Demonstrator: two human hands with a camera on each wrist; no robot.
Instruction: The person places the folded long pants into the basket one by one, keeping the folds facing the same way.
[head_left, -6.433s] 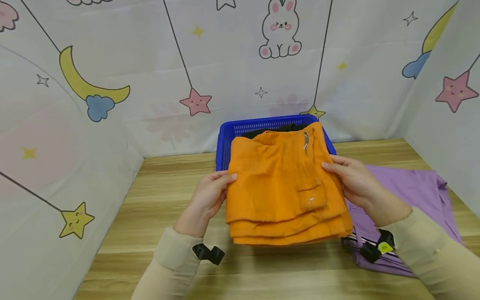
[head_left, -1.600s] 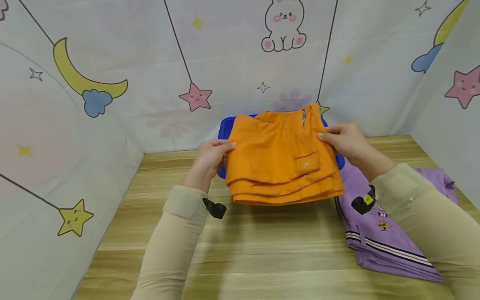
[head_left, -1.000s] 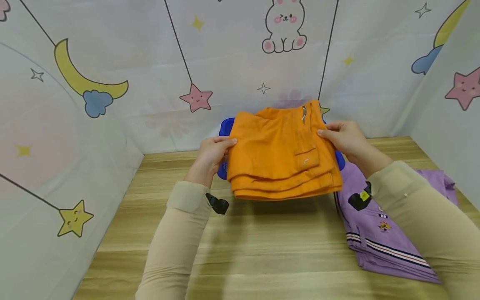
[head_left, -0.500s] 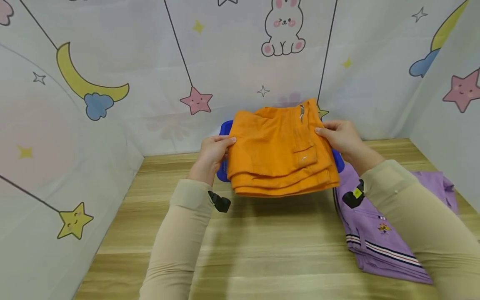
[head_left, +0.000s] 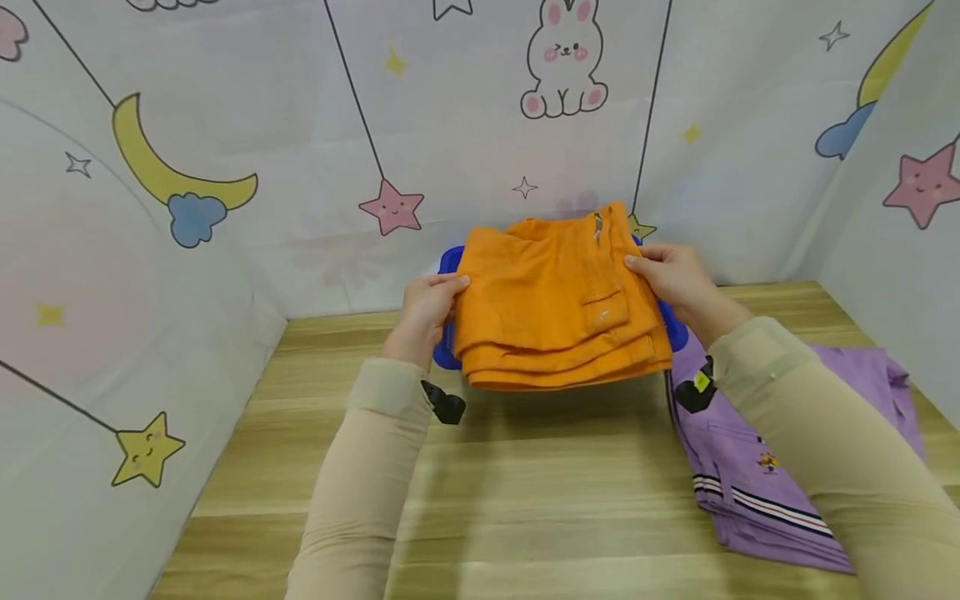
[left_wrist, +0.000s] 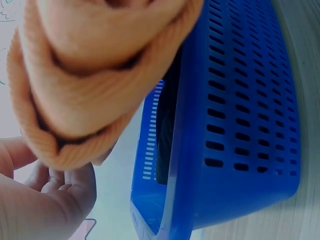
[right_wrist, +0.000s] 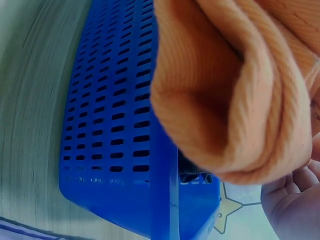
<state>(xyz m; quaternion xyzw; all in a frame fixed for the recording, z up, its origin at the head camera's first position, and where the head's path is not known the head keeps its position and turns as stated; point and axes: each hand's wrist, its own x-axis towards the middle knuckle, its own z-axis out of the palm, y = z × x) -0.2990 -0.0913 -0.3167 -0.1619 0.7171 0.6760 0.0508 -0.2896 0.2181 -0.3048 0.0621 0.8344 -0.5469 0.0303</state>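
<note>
A folded pair of orange pants, in several layers, hangs over the blue plastic basket. Their left edge is pinched by my left hand, thumb on top. At the opposite edge my right hand grips the cloth the same way. A flap pocket and a grey-white mark show on the right part. In both wrist views, thick folds stand above the perforated basket wall, apart from the table. Dark cloth lies inside the basket in the left wrist view. The head view has most of the basket hidden behind the pants.
Purple folded clothing with a striped band lies on the wooden table at the right, partly under my right forearm. A white curtain with cartoon prints stands right behind the basket and along both sides.
Since the earliest frame both hands have raised the orange pants and carried them farther back over the basket. Over the last second they drift slightly left. Both grips stay the same.
</note>
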